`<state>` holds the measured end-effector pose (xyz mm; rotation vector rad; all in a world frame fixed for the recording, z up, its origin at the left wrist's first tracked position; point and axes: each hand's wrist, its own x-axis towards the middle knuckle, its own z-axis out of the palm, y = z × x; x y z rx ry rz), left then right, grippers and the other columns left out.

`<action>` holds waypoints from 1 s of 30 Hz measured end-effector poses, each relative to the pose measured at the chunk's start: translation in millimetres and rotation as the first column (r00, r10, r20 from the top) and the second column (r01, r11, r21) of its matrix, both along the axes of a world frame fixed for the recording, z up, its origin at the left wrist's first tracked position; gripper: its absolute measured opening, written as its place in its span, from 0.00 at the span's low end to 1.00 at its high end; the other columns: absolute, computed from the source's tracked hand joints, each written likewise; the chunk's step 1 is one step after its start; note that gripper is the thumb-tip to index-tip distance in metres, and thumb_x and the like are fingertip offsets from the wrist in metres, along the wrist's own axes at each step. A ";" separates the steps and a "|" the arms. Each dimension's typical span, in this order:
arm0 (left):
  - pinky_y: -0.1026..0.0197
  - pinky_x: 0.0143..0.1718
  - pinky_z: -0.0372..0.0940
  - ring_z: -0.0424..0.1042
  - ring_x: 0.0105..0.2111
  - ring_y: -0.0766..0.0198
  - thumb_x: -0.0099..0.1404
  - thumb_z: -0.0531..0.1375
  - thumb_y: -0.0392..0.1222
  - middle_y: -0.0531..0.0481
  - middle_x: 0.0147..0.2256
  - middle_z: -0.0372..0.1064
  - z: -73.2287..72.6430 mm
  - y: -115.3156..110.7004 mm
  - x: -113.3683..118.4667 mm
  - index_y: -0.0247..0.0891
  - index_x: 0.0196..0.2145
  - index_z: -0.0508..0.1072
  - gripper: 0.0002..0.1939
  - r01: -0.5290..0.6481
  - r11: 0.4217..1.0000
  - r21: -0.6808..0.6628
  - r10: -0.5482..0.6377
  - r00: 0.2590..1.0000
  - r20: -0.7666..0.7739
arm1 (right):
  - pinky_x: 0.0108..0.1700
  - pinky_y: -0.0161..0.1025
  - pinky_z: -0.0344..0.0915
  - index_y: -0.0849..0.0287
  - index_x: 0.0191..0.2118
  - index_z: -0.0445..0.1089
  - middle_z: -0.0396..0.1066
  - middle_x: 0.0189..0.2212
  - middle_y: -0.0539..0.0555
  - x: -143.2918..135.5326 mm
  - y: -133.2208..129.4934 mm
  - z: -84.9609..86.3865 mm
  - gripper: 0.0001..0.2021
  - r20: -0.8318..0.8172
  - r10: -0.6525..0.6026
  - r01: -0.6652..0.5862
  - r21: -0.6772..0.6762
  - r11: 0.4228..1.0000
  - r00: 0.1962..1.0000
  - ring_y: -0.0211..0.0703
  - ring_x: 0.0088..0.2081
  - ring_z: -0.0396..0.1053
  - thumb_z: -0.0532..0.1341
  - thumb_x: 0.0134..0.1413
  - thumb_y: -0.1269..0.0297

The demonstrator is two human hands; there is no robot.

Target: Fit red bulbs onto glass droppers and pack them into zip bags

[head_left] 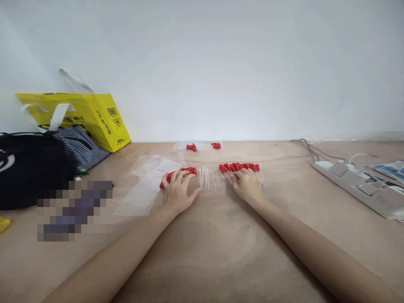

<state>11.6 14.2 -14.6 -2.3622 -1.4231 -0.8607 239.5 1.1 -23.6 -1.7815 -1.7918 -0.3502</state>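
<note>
My left hand (179, 192) rests over a pile of red rubber bulbs (189, 170), its fingers bent and thumb spread apart; whether it grips one is hidden. My right hand (248, 185) is closed at the near side of a row of thin clear tubes with red bulbs on top (254, 167), its fingertips pinching one of the tubes. Between the hands lies a row of bare clear tubes (208, 179), side by side on the wooden table (202, 252).
Clear plastic bags (139, 195) lie left of the bulbs. Farther back, another bag (203, 146) has small red bulbs on it. A yellow bag (104, 118), striped pouch (78, 147) and black bag (31, 168) stand left. A white power strip (356, 185) with cables lies right.
</note>
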 end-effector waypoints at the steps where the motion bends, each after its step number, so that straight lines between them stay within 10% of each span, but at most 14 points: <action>1: 0.41 0.51 0.37 0.58 0.48 0.51 0.53 0.57 0.49 0.44 0.45 0.64 -1.3 3.6 -2.2 0.43 0.42 0.66 0.18 -0.037 0.999 0.005 0.038 0.999 -0.013 | 0.36 0.39 0.47 0.58 0.30 0.71 0.69 0.29 0.54 -0.2 4.8 0.1 0.11 -0.008 -0.034 0.034 -0.012 0.999 0.999 0.43 0.34 0.60 0.51 0.52 0.64; 30: 0.36 0.51 0.37 0.58 0.47 0.47 0.57 0.53 0.41 0.41 0.44 0.65 -2.7 34.9 6.1 0.38 0.27 0.73 0.09 -0.114 0.978 0.173 0.145 0.973 -0.182 | 0.40 0.48 0.48 0.66 0.30 0.71 0.70 0.33 0.64 -37.4 32.5 10.1 0.15 0.056 -0.179 0.188 -0.320 0.929 0.982 0.53 0.39 0.63 0.52 0.48 0.61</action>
